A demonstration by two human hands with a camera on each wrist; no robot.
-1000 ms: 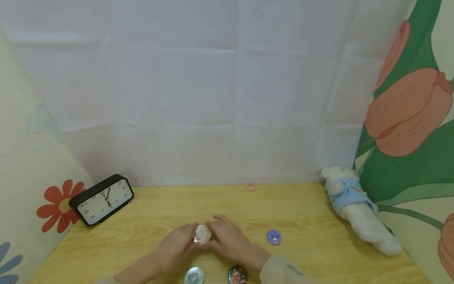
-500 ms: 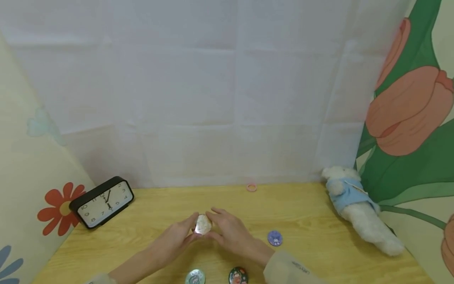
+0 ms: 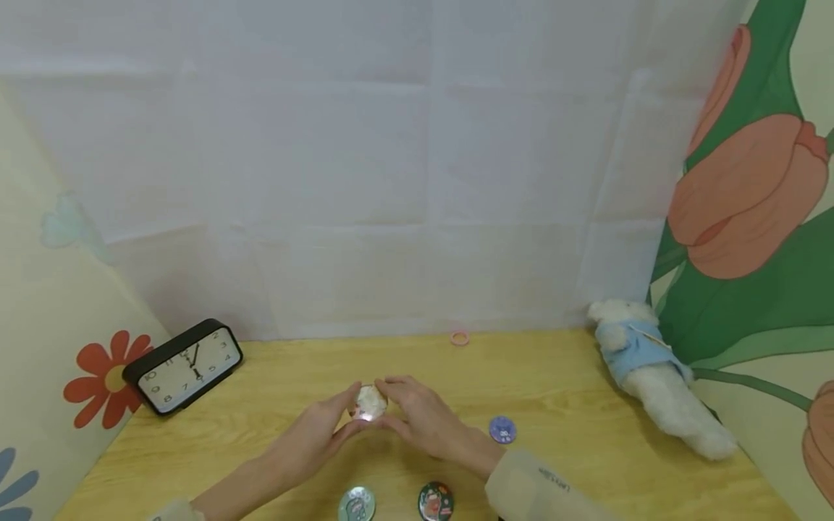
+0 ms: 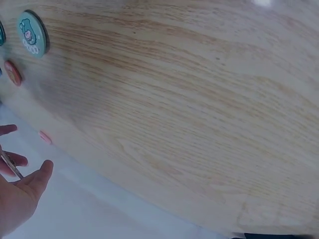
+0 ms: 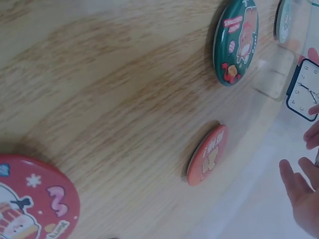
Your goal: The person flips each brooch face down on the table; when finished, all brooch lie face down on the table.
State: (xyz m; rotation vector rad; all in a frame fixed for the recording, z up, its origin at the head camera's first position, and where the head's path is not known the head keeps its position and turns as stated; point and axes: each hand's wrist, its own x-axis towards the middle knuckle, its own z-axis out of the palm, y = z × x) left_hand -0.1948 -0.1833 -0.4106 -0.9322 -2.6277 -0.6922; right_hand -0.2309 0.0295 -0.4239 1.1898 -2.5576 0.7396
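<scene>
A person's left hand (image 3: 311, 433) and right hand (image 3: 426, 418) hold a shiny disc (image 3: 369, 403) at lower centre, over a wood-grain table (image 3: 313, 369), as a black clock (image 3: 185, 367) stands lower left and a blue-clad plush toy (image 3: 651, 365) lies lower right.

A badge (image 3: 368, 403) sits between your left hand (image 3: 314, 428) and your right hand (image 3: 425, 417), above the table (image 3: 554, 405).
Nearer you lie a front-left badge (image 3: 356, 504) and a front-right badge (image 3: 436, 501); a side badge (image 3: 502, 430) lies right of your right hand. The clock (image 3: 185, 367) stands at your left, the toy (image 3: 645, 380) lies far right, and the ring (image 3: 460, 344) lies between them, just before the sheet (image 3: 365, 181).
</scene>
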